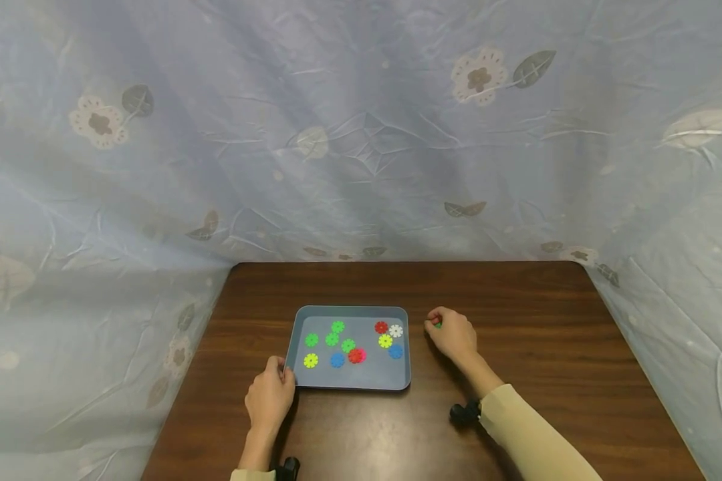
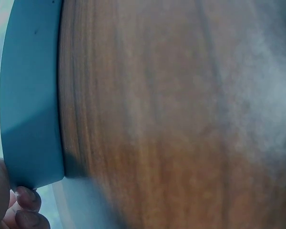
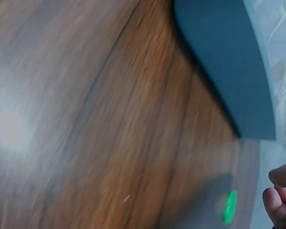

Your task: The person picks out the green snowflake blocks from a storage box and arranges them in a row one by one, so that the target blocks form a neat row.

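Note:
My left hand (image 1: 269, 399) grips the blue-grey tray (image 1: 351, 386) at its near left corner. In the left wrist view, curled fingers (image 2: 27, 219) sit at the end of the tray's wall (image 2: 31, 95). Just right of the tray, my right hand (image 1: 455, 336) is held over the table with its thumb and fingers a little bent. Below those fingertips (image 3: 276, 205) a green notched disc (image 3: 230, 207) lies flat on the wood, mostly covered by the hand in the head view. Inside the tray lie green discs (image 1: 332, 339), yellow ones (image 1: 310, 361) and blue ones (image 1: 337, 360).
Also in the tray are a red disc (image 1: 382, 327), a white disc (image 1: 396, 331), and another red disc (image 1: 355, 356) overlapping a pink one (image 1: 363, 355). The brown wooden table (image 1: 517, 294) backs onto a pale flowered curtain (image 1: 361, 167), which also hangs at both sides.

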{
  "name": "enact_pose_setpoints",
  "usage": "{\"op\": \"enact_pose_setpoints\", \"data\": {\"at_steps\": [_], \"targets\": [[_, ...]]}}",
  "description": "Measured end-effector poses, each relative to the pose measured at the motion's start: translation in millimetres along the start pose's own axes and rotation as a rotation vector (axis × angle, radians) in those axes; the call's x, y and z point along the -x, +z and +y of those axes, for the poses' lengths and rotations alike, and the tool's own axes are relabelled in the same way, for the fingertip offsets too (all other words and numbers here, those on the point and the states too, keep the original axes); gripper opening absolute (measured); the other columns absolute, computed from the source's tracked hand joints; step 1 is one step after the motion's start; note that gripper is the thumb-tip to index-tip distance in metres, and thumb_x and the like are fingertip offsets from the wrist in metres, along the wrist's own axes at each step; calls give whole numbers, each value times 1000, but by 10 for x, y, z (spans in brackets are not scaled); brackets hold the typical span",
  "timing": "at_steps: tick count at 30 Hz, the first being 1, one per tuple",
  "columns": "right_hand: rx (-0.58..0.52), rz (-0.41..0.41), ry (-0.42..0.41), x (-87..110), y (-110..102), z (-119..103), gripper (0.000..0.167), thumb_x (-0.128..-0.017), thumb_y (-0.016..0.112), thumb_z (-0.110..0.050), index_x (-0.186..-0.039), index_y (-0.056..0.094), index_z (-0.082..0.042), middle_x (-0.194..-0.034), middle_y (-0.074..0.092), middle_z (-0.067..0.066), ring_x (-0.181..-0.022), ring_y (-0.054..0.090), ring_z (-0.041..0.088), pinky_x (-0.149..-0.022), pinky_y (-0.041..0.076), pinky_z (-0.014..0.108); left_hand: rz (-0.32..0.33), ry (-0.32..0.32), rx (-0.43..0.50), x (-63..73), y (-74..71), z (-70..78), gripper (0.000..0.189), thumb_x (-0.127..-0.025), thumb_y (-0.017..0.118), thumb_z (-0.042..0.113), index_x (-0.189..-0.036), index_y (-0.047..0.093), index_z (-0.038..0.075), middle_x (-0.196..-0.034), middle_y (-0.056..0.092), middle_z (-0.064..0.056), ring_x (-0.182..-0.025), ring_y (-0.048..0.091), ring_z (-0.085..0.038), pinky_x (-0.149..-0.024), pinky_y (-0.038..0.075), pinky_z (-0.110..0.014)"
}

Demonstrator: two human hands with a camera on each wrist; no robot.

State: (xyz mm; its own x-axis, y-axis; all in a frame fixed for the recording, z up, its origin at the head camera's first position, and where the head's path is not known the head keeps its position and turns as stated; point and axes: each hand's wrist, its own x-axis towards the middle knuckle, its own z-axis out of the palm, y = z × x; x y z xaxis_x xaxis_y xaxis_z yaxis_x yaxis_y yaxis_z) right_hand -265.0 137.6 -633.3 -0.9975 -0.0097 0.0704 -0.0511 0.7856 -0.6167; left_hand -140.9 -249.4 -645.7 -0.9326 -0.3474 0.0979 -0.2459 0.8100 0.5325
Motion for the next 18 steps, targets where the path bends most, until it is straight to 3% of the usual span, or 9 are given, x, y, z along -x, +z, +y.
{"op": "enact_pose_setpoints", "data": {"at_steps": [7,18], "targets": [[-14,26,-63,25,86,-312,12,-90,77,-27,-98,76,-18,-86,70,-7,-73,64,15,-60,49,38,4,-2,2,-6,12,-4,25,-97,61,23,-115,68,6,-63,56,1,-51,50,-21,-45,37,-38],[-18,-54,-144,52,298,-766,11,-90,80,-25,-95,76,-16,-84,69,-8,-66,58,11,-56,47,32,5,-4,7,-2,17,-2,25,-97,60,20,-115,68,6,-62,55,1,-50,49,-21,-44,36,-38]]}}
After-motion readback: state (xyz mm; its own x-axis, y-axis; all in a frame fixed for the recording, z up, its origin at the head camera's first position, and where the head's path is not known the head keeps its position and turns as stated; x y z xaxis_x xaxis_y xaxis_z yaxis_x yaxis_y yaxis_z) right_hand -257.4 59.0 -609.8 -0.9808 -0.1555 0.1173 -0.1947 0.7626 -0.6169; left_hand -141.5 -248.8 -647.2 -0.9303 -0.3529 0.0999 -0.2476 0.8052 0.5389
